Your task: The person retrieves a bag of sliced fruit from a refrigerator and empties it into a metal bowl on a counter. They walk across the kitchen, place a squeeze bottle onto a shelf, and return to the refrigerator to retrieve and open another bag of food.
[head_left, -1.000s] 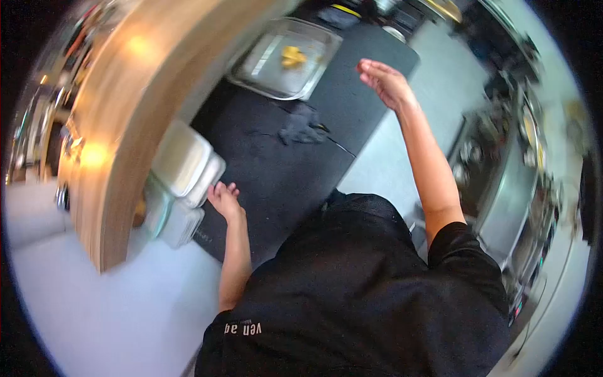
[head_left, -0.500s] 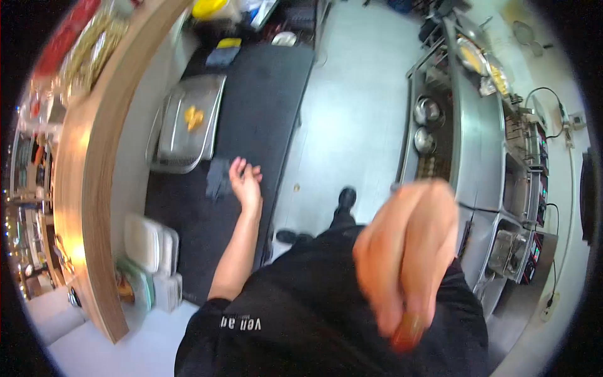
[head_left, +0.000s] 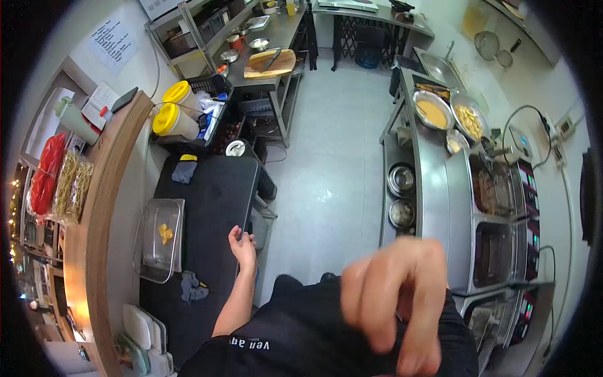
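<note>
My left hand (head_left: 243,247) hovers over the right edge of the black table (head_left: 213,207), its fingers loosely apart and nothing in them. Close to the camera, in front of the black shirt, my right hand (head_left: 399,301) is large and blurred, fingers bent downward; whether anything lies between them cannot be made out. A clear rectangular container (head_left: 151,257) with yellow food pieces (head_left: 165,234) rests on the black table, left of my left hand. Beside its lower corner lies a crumpled grey cloth (head_left: 193,287).
A wooden ledge (head_left: 100,232) runs along the left. Yellow-lidded tubs (head_left: 176,120) stand beyond the black table. On the right is a steel counter (head_left: 433,169) with a bowl of orange-yellow liquid (head_left: 433,110) and fryers (head_left: 493,251). A cutting board (head_left: 270,64) with a knife lies farther back.
The view has swung toward the aisle and right counter. My right hand, earlier stretched over the table, is now near the camera; a reddish-brown piece seen at its fingertips is no longer visible.
</note>
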{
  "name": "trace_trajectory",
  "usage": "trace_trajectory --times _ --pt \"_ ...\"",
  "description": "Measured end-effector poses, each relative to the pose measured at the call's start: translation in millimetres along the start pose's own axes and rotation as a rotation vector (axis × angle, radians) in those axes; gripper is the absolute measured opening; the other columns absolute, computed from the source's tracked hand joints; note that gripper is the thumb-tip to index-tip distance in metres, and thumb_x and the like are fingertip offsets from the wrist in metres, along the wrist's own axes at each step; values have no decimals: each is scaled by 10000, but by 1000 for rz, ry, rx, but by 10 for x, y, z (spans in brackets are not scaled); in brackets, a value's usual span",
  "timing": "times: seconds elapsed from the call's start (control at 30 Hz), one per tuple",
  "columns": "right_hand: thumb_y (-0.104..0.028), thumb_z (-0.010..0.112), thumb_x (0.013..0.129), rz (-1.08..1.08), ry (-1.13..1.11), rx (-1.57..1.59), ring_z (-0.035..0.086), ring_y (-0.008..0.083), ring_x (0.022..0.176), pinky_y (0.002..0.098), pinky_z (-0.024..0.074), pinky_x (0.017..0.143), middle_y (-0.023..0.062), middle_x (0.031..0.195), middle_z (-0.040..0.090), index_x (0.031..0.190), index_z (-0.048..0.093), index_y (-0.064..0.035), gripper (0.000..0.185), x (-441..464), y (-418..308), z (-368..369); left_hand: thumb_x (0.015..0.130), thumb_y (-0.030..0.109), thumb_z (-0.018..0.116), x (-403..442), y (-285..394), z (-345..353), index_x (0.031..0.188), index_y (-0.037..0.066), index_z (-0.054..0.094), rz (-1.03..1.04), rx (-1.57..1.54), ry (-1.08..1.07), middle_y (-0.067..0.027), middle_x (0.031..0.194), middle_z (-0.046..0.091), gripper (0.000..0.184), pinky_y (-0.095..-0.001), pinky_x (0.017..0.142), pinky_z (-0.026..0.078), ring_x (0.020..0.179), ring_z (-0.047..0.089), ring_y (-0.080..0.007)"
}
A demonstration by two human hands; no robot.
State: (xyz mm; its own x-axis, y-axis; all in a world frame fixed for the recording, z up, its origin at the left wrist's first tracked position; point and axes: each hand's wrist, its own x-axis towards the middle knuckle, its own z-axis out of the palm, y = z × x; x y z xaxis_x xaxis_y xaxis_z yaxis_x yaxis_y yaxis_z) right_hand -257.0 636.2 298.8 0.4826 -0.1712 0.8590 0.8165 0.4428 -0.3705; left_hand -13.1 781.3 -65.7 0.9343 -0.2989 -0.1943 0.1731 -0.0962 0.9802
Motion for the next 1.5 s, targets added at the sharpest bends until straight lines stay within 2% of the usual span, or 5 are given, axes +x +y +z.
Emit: trace_trajectory --times 0.37,0.87,1.17,1.33,1.5 --pt "-386 479 945 36 354 -578 376 149 399 286 289 390 51 486 478 553 594 -31 541 99 -569 -2703 867 2 530 2040 199 1635 1256 29 418 174 55 174 -114 1215 465 405 -252 675 469 833 567 -147" --pt "-382 292 1002 -42 867 -789 321 120 481 227 296 383 39 558 380 678 508 -23 530 549 -1386 -6132 793 23 614 3936 2266 7276 1266 58 416 702 -88 -427 -121 1264 415 515 -368 899 411 1091 455 -254" --pt "-345 358 975 63 1008 -519 306 107 457 233 256 375 15 555 361 586 405 -69 479 1902 -1699 -9433 817 56 600 5324 2893 9043 1272 33 409 764 1 -376 -132 1304 397 494 -385 918 394 1187 413 -273" --pt "-262 556 918 764 852 -859 459 69 536 221 345 447 -6 634 522 907 658 -20 263 2843 -721 -11343 845 32 577 6152 3335 9757 1291 45 407 777 23 -168 -105 1302 414 477 -349 941 391 1158 448 -220" --pt "-153 607 891 684 595 -640 521 60 641 203 427 532 -5 764 585 1135 585 -47 266 3564 266 -12824 849 7 567 7366 3471 10168 1291 57 405 764 9 8 -97 1316 410 474 -385 1004 355 1212 406 -223"
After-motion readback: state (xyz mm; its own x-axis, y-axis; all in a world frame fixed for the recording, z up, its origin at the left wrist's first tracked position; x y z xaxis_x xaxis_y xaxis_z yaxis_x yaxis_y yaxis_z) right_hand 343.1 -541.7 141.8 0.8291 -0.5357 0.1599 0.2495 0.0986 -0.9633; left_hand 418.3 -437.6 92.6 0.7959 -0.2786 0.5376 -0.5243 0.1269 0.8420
